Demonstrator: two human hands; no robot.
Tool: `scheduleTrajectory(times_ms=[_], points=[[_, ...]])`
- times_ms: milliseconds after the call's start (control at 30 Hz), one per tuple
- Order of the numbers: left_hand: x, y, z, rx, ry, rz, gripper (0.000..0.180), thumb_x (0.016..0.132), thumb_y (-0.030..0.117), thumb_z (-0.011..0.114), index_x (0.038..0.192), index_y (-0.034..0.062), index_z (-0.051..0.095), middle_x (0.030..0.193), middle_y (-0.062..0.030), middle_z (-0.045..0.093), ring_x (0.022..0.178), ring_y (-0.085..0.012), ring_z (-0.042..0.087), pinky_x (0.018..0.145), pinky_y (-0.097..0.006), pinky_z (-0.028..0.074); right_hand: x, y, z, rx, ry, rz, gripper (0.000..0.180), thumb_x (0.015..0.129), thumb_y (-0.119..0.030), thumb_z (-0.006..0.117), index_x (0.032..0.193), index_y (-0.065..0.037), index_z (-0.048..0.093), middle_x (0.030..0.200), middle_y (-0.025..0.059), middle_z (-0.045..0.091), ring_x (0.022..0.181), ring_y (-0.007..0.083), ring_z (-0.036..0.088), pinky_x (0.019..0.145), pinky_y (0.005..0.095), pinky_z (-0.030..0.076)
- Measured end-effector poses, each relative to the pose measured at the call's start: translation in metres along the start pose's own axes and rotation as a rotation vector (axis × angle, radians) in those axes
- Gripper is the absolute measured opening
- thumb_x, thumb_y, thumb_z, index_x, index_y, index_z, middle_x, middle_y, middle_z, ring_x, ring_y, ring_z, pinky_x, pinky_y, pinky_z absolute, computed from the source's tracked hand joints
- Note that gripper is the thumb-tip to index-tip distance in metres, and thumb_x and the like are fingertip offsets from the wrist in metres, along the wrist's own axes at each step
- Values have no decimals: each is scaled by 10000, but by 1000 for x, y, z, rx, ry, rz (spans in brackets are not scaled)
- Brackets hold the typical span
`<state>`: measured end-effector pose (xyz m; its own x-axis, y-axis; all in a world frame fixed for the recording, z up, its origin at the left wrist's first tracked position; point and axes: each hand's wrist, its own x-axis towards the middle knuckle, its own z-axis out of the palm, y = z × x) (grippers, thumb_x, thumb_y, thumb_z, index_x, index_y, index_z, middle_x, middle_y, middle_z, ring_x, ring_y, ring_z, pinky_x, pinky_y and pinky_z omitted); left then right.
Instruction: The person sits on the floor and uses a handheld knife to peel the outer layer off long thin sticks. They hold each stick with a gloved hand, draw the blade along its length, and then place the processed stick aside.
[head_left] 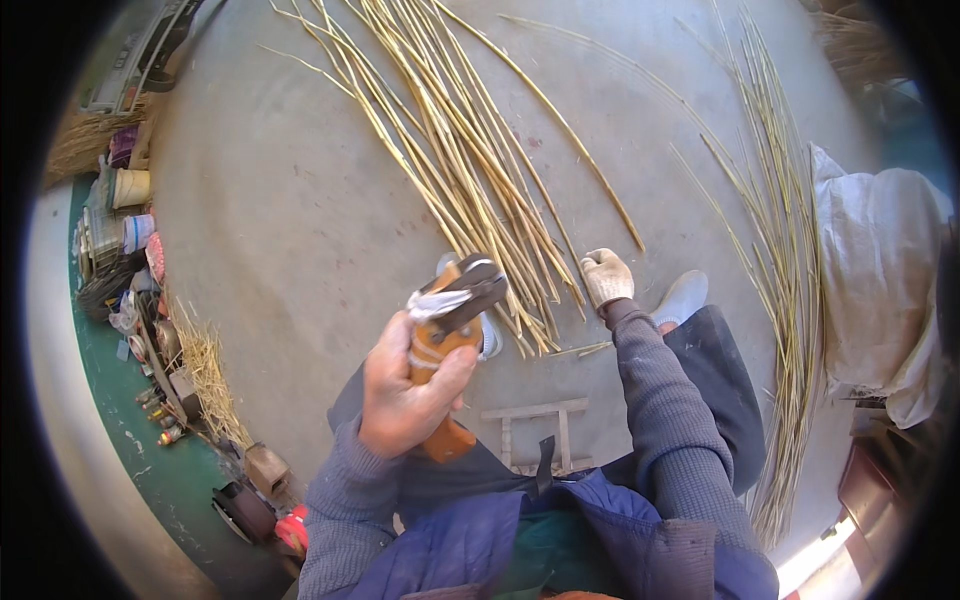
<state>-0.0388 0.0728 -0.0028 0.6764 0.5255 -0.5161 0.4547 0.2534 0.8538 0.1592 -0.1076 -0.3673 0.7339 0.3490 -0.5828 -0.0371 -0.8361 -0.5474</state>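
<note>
My bare left hand (400, 385) is wrapped around a hand tool (437, 345), raised above the floor in front of me. The tool has an orange-brown body bound with pale strips, a white wrapping and a dark metal head. My right hand (607, 277), in a cream glove, reaches down beside the near ends of the stalks. Its fingers are curled closed, and what they hold, if anything, is hidden. Long yellowish stalks (455, 150) lie in a loose bundle on the floor, spreading away from me. A single stalk (560, 118) lies apart, to the right of the bundle.
A second bundle of thinner, greener stalks (775, 250) lies at the right, beside a white sack (875, 275). Between my legs stands a small wooden frame (535, 410). Along the left wall are straw (205, 375), a cream bucket (131, 188) and assorted clutter.
</note>
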Motion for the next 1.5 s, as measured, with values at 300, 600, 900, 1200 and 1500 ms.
scheduleTrajectory(times_ms=[300,600,900,1200,1500], points=[[6,-3,-9,-79,68,-44,690,977,218,814,1491,-50,438,1116,-89,664,766,-85,639,663,-239,549,76,-32,65,-155,167,-202,330,1005,-312,610,1232,-125,758,1224,153,755,1159,366,704,1025,478,540],[12,-12,-11,-12,82,-127,634,959,174,831,1429,-76,487,1285,-100,668,1144,-123,622,994,-295,509,99,-52,87,-160,-206,-156,332,970,-333,641,1205,-122,745,1194,211,749,1155,413,699,1005,497,545],[10,-9,-2,54,88,-84,553,920,197,866,1323,-44,575,1090,-46,737,903,-59,645,778,-249,553,90,-39,87,-130,-217,-210,303,979,-268,581,1175,-142,774,1197,189,751,1157,403,699,1009,490,543],[12,-4,-4,53,56,-179,518,922,163,858,1294,-45,563,1082,-55,737,921,-70,672,792,-251,555,93,-57,101,-253,-159,-217,265,955,-307,673,1087,-100,772,1148,198,761,1130,398,712,985,498,554],[14,-10,-5,140,92,-107,435,923,179,862,1189,-40,594,1061,-70,758,961,-68,667,835,-265,553,78,-79,66,-325,-241,-142,317,911,-202,605,1144,-69,773,1184,256,743,1179,434,693,1027,498,541]])
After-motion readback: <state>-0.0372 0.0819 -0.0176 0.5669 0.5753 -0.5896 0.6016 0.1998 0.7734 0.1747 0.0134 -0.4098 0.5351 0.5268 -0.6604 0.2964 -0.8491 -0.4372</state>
